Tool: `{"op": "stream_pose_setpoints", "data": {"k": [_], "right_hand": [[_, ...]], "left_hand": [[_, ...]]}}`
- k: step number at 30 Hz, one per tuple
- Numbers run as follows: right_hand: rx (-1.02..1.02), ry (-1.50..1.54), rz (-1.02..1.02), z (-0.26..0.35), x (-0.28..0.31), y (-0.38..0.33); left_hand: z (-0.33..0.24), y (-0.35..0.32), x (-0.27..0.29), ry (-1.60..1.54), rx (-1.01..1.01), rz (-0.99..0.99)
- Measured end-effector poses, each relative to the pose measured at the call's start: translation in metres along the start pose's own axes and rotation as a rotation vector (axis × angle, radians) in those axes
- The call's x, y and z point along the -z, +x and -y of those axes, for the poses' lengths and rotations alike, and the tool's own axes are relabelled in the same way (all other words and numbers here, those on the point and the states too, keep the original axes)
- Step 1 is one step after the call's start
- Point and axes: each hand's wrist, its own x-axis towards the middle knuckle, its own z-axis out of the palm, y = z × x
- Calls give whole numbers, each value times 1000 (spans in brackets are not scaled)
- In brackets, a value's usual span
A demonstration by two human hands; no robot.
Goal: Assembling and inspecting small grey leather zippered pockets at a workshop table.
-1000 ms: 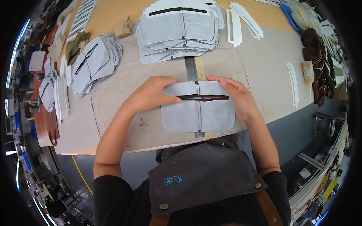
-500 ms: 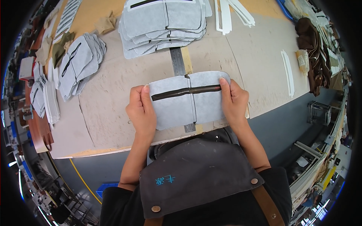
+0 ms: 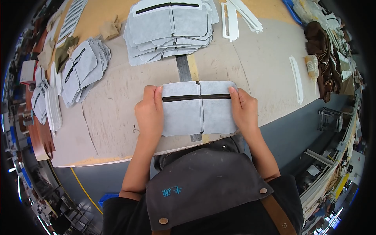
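Where the wide worktable fills the view, it is seen to carry a large stack of grey panels at the far side and a smaller pile to the left. At its near edge a grey zippered panel is laid flat over a steel ruler — held at both ends. Its left edge is gripped by the left hand and its right edge by the right hand, fingers curled closed over the fabric.

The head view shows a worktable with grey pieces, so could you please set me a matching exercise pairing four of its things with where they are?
Things:
1. grey zippered panel
2. metal ruler
3. large stack of grey panels
4. white strip

Places:
A. alone on the table, right side
B. partly under the held panel
C. far edge, centre
D. between left hand and right hand

Pairs: 1-D, 2-B, 3-C, 4-A
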Motion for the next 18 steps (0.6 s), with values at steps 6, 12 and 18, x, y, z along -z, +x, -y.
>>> {"op": "stream_pose_setpoints", "data": {"k": [6, 12, 18], "right_hand": [[-40, -114, 46, -1, 10, 4], [-10, -227, 49, 9, 11, 0], [504, -443, 243, 19, -4, -7]], "left_hand": [[-2, 1, -4, 24, -55, 48], [3, -2, 17, -158, 249, 310], [-2, 2, 21, -181, 243, 319]]}}
